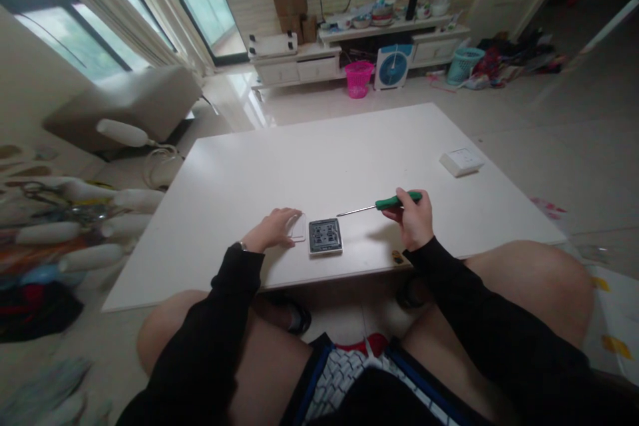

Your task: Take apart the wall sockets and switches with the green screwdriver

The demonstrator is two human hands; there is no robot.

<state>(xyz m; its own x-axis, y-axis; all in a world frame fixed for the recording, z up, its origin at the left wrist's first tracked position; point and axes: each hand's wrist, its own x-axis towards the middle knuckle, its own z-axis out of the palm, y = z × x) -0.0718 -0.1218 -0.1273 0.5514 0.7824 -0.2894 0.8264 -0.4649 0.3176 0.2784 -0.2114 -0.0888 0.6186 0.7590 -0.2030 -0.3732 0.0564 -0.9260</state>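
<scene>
A green-handled screwdriver [399,201] is gripped in my right hand [414,219], its metal shaft pointing left above the table. Its tip is near the upper right corner of a square wall socket or switch panel [325,237] with a dark grey face and white rim. Just left of that panel, a thin white cover plate [298,228] lies at the fingers of my left hand [272,229]. Thumb and fingers hold it by its edges, and the hand partly hides it.
The white table [344,160] spans the view, its near edge before my knees. A small white box [462,162] stands at right. Near the front edge is a small dark and yellow mark [397,257]. A pink basket [358,78] and blue fan [393,66] stand beyond.
</scene>
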